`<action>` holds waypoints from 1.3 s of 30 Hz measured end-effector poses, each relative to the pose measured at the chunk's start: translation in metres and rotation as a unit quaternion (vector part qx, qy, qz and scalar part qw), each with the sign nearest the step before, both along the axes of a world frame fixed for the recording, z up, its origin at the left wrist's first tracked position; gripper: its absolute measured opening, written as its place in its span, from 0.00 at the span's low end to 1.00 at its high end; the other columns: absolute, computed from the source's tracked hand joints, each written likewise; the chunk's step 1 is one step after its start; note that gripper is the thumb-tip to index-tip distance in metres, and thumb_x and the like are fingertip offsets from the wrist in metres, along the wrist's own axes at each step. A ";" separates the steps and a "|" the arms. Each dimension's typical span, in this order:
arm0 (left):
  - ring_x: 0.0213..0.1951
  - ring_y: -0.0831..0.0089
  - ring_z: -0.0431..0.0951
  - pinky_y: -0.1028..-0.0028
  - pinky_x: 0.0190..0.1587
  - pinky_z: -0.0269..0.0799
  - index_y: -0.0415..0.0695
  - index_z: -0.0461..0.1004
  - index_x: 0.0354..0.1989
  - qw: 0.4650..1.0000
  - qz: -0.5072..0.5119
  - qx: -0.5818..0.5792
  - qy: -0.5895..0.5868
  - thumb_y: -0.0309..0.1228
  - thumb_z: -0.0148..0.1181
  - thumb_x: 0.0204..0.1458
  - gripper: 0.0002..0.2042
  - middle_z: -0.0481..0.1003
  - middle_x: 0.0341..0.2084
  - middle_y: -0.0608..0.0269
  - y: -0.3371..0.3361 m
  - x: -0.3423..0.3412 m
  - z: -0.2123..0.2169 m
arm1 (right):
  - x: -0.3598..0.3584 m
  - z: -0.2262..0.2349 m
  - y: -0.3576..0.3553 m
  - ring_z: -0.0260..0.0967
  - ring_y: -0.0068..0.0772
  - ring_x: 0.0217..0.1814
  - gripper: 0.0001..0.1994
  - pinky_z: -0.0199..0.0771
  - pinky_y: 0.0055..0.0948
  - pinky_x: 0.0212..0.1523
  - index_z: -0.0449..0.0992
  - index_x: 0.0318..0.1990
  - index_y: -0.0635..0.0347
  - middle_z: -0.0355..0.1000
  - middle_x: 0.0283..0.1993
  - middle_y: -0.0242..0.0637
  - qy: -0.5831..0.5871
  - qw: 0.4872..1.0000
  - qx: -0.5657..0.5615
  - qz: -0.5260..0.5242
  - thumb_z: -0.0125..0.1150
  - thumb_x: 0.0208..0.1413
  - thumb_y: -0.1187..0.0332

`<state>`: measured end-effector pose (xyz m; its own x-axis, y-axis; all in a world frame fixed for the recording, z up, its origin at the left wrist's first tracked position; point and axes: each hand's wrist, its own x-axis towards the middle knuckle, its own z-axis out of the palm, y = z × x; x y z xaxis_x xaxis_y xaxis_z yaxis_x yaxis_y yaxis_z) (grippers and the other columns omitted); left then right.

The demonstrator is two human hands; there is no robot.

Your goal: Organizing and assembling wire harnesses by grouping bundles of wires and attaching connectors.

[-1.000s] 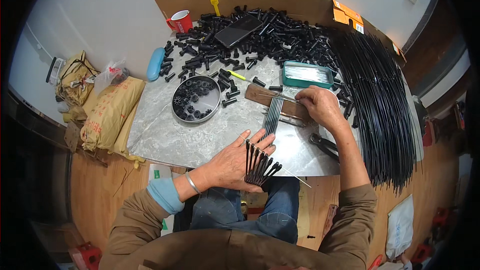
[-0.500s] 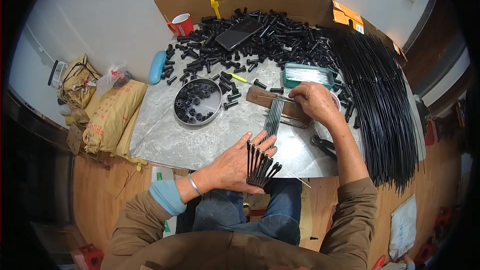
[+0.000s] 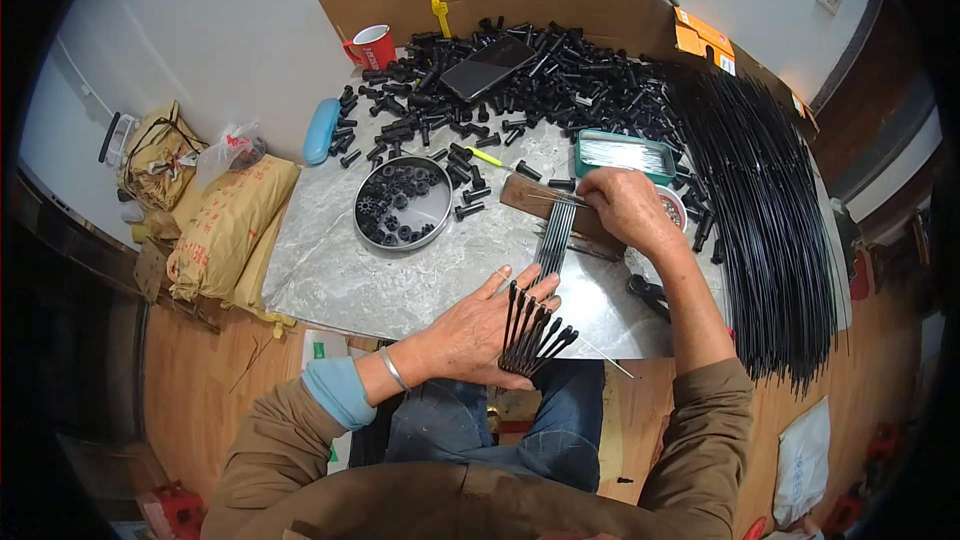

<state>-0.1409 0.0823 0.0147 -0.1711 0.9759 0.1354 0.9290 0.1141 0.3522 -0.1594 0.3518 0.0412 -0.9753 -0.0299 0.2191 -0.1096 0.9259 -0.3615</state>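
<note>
My left hand (image 3: 468,340) is near the table's front edge, fingers stretched but holding a fan of thin rods (image 3: 535,335) with black, thickened ends. Their grey shafts (image 3: 556,240) run away from me to a brown wooden block (image 3: 527,196). A thin pale stick (image 3: 608,359) pokes out to the right of the fan. At the far ends of the shafts, my right hand (image 3: 632,212) is closed in a pinch on a thin wire (image 3: 552,198) lying across them. Its fingertips partly hide the grip.
A round metal tin (image 3: 447,224) holds small black ribbed parts. Behind lie a heap of black bolt-like pieces (image 3: 580,70), a phone (image 3: 488,68) and a red mug (image 3: 374,46). A green tray (image 3: 627,176) of white sticks and a large bundle of black rods (image 3: 770,230) stand right.
The whole view has shifted slightly to the right. The black rod ends in my left hand look a little more spread, and my right hand stays at the shafts' far ends.
</note>
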 end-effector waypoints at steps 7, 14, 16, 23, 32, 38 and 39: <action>0.69 0.52 0.47 0.55 0.68 0.42 0.39 0.55 0.64 1.000 -0.002 0.016 0.002 0.57 0.68 0.35 0.50 0.50 0.67 0.48 0.003 -0.001 0.000 | -0.001 -0.011 -0.008 0.73 0.48 0.42 0.14 0.71 0.38 0.43 0.72 0.43 0.62 0.75 0.39 0.47 0.091 0.982 -0.159 -0.037 0.60 0.46 0.77; 0.69 0.49 0.44 0.50 0.67 0.42 0.44 0.57 0.64 1.000 -0.010 0.009 -0.007 0.57 0.64 0.41 0.45 0.50 0.66 0.47 -0.001 -0.001 -0.006 | 0.049 -0.029 -0.055 0.58 0.44 0.62 0.17 0.59 0.46 0.59 0.74 0.45 0.51 0.66 0.57 0.35 0.135 0.962 0.183 0.153 0.60 0.44 0.70; 0.70 0.52 0.43 0.49 0.68 0.40 0.55 0.56 0.66 0.998 -0.046 0.026 0.039 0.56 0.62 0.44 0.40 0.50 0.68 0.58 -0.008 -0.001 -0.009 | 0.053 -0.023 -0.061 0.54 0.45 0.66 0.19 0.54 0.48 0.62 0.73 0.49 0.50 0.64 0.58 0.33 0.130 0.957 0.208 0.158 0.56 0.46 0.65; 0.56 0.62 0.70 0.65 0.58 0.62 0.37 0.78 0.38 0.904 0.005 0.345 -0.253 0.25 0.60 0.49 0.09 0.68 0.56 0.48 -0.070 -0.034 0.140 | 0.071 0.050 -0.092 0.69 0.34 0.50 0.14 0.65 0.33 0.53 0.72 0.48 0.59 0.74 0.44 0.36 -0.105 0.919 -0.247 0.290 0.57 0.56 0.65; 0.28 0.75 0.78 0.75 0.35 0.73 0.32 0.78 0.36 0.941 0.233 -0.007 -0.245 0.41 0.50 0.58 0.20 0.79 0.27 0.58 -0.112 -0.017 0.121 | 0.122 0.014 -0.121 0.74 0.27 0.34 0.09 0.74 0.26 0.40 0.71 0.42 0.67 0.76 0.32 0.38 -0.464 0.650 -0.553 0.238 0.55 0.59 0.70; 0.32 0.57 0.77 0.63 0.34 0.71 0.42 0.75 0.39 0.957 0.107 0.210 0.168 0.43 0.63 0.46 0.18 0.77 0.30 0.53 -0.082 0.089 0.059 | 0.155 -0.036 -0.129 0.73 0.28 0.31 0.09 0.74 0.27 0.36 0.72 0.39 0.68 0.76 0.29 0.38 -0.584 0.641 -0.444 0.226 0.56 0.57 0.71; 0.35 0.58 0.78 0.64 0.37 0.71 0.40 0.73 0.43 0.994 0.097 0.057 0.005 0.41 0.62 0.49 0.19 0.77 0.34 0.52 -0.081 0.096 0.050 | 0.162 -0.037 -0.136 0.73 0.27 0.30 0.08 0.74 0.27 0.35 0.73 0.38 0.69 0.76 0.28 0.37 -0.591 0.681 -0.344 0.262 0.56 0.56 0.71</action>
<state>-0.0449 0.0011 0.0643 -0.3520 0.9032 0.2458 0.8974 0.2510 0.3630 0.0022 0.2155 0.0037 -0.3778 -0.7278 -0.5724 0.3841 0.4393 -0.8121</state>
